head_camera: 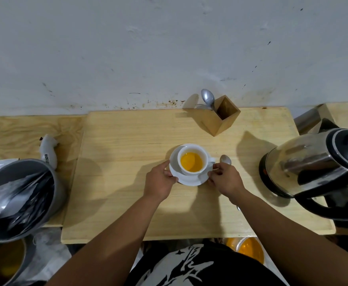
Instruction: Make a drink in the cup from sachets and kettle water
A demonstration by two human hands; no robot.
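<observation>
Wooden table, hands on saucer

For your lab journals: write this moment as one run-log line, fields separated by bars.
stage: drink mixed | cup: orange liquid, on saucer | left hand: saucer rim | right hand: saucer rim, holding spoon | kettle: right of board

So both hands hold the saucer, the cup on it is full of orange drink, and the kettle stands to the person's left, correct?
Not quite: the head view shows the kettle on the person's right. The rest holds: the left hand and right hand grip the saucer, and the cup on it holds orange drink.
</observation>
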